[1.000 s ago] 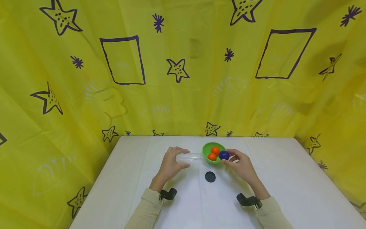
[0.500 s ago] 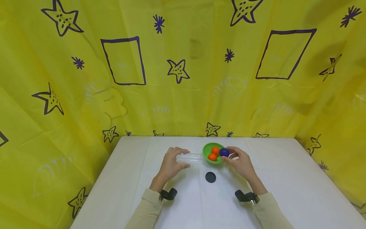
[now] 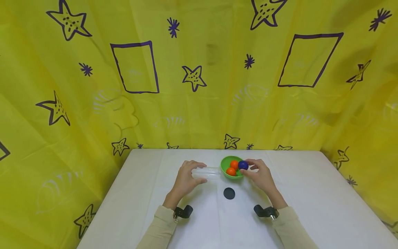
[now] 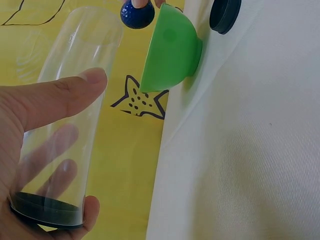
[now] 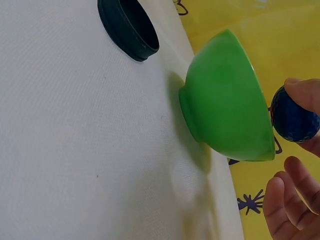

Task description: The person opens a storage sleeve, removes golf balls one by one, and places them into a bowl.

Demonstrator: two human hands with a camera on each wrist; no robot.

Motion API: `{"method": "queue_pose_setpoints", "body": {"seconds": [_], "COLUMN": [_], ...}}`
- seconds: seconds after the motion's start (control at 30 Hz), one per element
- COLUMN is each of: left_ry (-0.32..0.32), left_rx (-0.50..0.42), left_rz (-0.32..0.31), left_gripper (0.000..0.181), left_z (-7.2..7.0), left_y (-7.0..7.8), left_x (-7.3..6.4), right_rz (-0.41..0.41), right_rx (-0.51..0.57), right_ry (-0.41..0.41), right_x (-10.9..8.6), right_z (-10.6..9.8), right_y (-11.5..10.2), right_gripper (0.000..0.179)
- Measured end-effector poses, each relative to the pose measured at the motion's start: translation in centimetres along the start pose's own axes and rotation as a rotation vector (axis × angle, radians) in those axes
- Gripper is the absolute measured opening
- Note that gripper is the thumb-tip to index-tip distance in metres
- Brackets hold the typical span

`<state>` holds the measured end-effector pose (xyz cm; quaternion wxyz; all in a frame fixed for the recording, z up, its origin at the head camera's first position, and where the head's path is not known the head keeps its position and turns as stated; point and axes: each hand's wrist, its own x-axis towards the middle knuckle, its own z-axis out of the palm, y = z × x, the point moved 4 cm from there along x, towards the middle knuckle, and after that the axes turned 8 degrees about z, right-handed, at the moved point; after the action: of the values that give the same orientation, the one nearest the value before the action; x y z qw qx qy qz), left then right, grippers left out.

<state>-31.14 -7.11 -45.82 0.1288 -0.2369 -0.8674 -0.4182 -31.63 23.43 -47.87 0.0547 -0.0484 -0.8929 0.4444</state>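
My left hand [image 3: 185, 178] grips a clear plastic tube [image 4: 75, 125] with a dark cap [image 4: 47, 207] on its lower end in the left wrist view. Nothing is visible inside the tube apart from fingers seen through its wall. Between thumb and fingers, my right hand [image 3: 261, 174] pinches a dark blue golf ball [image 5: 295, 116] at the right rim of a green bowl [image 5: 225, 100]. Two orange balls [image 3: 231, 171] lie in that bowl in the head view; the wrist views hide them behind its wall.
A black round lid [image 3: 229, 193] lies on the white-covered table [image 3: 199, 221] in front of the bowl. Behind the table hangs a yellow curtain [image 3: 214, 114] with drawn stars. Each forearm carries a black wrist camera [image 3: 264, 211].
The blue golf ball and my right hand have shifted slightly back and to the left at the bowl's rim. My left hand holds the tube in the same place.
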Motion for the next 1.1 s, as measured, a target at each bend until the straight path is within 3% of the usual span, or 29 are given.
{"method": "queue_pose_setpoints", "body": {"seconds": [1.1], "left_ry": [0.006], "left_rx": [-0.008], "left_rz": [0.000], "left_gripper": [0.045], "left_z": [0.0], "left_y": [-0.1], "left_x": [-0.1], "right_rz": [0.088], "right_rx": [-0.015], "right_ry": [-0.071], "right_x": [1.0], "right_z": [1.5], "right_y": [1.0], "right_gripper": [0.058]}}
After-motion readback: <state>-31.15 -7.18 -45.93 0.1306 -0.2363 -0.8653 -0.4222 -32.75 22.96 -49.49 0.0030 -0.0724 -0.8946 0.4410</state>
